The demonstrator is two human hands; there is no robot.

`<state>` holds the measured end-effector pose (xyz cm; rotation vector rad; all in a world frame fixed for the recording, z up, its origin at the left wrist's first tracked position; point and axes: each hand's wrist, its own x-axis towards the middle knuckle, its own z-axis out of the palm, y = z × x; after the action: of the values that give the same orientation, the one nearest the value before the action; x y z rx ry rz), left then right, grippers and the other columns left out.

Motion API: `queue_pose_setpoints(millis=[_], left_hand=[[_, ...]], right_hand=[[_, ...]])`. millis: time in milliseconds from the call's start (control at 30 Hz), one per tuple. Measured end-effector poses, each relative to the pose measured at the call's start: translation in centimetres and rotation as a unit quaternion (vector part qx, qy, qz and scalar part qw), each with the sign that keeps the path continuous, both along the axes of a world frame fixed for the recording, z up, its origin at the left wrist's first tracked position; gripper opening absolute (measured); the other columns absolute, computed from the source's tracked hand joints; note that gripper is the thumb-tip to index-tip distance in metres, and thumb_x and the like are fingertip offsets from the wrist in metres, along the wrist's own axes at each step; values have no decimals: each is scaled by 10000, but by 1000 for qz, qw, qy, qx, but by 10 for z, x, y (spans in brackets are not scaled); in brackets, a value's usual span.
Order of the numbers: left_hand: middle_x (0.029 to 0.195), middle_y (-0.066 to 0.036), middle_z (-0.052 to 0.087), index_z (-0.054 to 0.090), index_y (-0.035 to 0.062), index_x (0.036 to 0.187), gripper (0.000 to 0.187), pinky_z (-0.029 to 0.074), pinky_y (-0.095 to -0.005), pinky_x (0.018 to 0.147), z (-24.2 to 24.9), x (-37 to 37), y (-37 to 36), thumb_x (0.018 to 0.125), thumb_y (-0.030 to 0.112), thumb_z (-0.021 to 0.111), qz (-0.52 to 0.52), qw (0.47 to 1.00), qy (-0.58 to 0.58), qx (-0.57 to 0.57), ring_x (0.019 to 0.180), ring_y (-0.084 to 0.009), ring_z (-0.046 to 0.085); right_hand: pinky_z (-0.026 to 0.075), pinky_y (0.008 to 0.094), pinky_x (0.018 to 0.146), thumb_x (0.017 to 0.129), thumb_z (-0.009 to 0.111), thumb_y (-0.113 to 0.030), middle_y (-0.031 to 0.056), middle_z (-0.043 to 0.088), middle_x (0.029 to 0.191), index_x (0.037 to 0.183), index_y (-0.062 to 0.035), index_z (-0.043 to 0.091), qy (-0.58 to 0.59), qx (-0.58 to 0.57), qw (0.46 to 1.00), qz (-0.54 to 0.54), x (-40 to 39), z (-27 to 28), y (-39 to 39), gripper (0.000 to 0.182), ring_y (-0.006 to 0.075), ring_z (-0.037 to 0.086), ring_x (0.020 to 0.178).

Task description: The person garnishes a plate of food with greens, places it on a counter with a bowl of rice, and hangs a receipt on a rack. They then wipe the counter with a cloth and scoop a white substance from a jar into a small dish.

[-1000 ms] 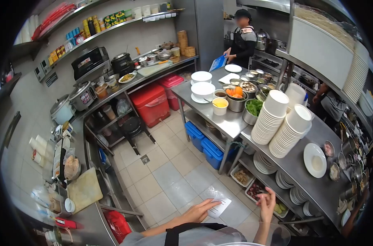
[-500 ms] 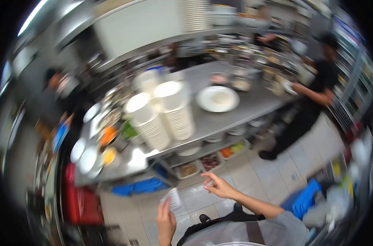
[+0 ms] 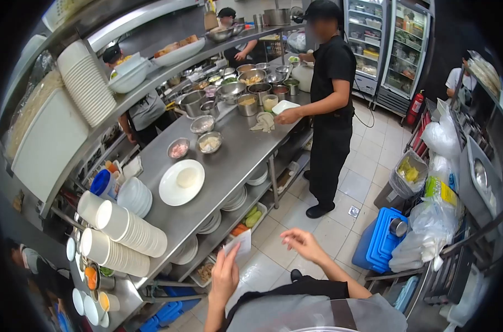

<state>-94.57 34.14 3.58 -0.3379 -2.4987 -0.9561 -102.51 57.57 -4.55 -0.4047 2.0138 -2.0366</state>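
Observation:
A white paper slip (image 3: 238, 247) is pinched between the thumb and fingers of my left hand (image 3: 225, 276), held up in front of the steel table's lower shelf. Its printing cannot be read from here. To the right, my right hand (image 3: 302, 244) hovers over the tiled floor with loosely bent fingers spread apart, touching nothing. Beyond both hands, a wide white plate (image 3: 168, 190) with a pale round item on it rests on the steel table (image 3: 223, 166).
A co-worker in black (image 3: 331, 83) stands at the table's far end holding a white dish (image 3: 285, 107). Stacked white tubs (image 3: 131, 228) lean at the left. A blue cooler (image 3: 379, 238) and a lined bin (image 3: 402, 180) stand on the right.
My view has swung to the right, so the fridges and the co-worker in black appear nearer the middle. My left hand keeps the paper slip; my right hand stays raised and free.

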Motion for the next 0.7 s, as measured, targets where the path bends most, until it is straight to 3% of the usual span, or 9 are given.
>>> queue_pose_setpoints(millis=[133, 333, 467, 567, 633, 700], left_hand=[[1091, -178, 544, 590, 21, 1075, 426, 499, -357, 748, 17, -56, 30, 684, -132, 512, -55, 996, 60, -20, 947, -331, 577], [1152, -124, 540, 604, 27, 1053, 400, 491, -341, 813, 15, -98, 25, 687, -117, 536, -84, 994, 1, -74, 988, -290, 576], [1100, -125, 572, 604, 22, 1039, 373, 485, -353, 800, 7, -127, -2, 690, -98, 543, -22, 997, -24, -76, 969, -288, 582], [945, -139, 578, 602, 17, 1042, 394, 470, -371, 708, -2, -154, -31, 681, -110, 512, 27, 997, -23, -61, 818, -306, 582], [835, -157, 543, 607, 25, 1050, 430, 446, -384, 642, -5, -175, -51, 661, -120, 497, 47, 997, 1, -57, 712, -316, 550], [813, -160, 539, 612, 30, 1052, 439, 447, -382, 640, 2, -198, -66, 656, -122, 497, 65, 996, 16, -51, 709, -316, 549]], right_hand=[[436, 212, 624, 885, 538, -121, 35, 609, 843, 1016, -10, 588, -20, -63, 995, -77, -49, 17, 48, 179, 71, 549, 705], [451, 223, 649, 892, 524, -116, 54, 619, 844, 1010, -4, 584, -57, -73, 994, -60, -113, 24, 35, 173, 82, 537, 698], [461, 225, 668, 899, 522, -133, 62, 615, 897, 1030, -8, 584, -65, -77, 991, 89, -149, 17, -8, 191, 90, 570, 789], [462, 230, 691, 906, 517, -134, 52, 619, 863, 1050, -9, 583, -48, -72, 982, 168, -187, 31, -40, 202, 85, 556, 744], [457, 212, 669, 902, 526, -156, 46, 617, 859, 1041, -7, 581, -17, -57, 983, 172, -222, 44, -58, 211, 77, 551, 730], [451, 197, 655, 901, 530, -168, 38, 614, 854, 1037, -6, 579, 35, -59, 982, 173, -262, 67, -75, 217, 68, 545, 723]])
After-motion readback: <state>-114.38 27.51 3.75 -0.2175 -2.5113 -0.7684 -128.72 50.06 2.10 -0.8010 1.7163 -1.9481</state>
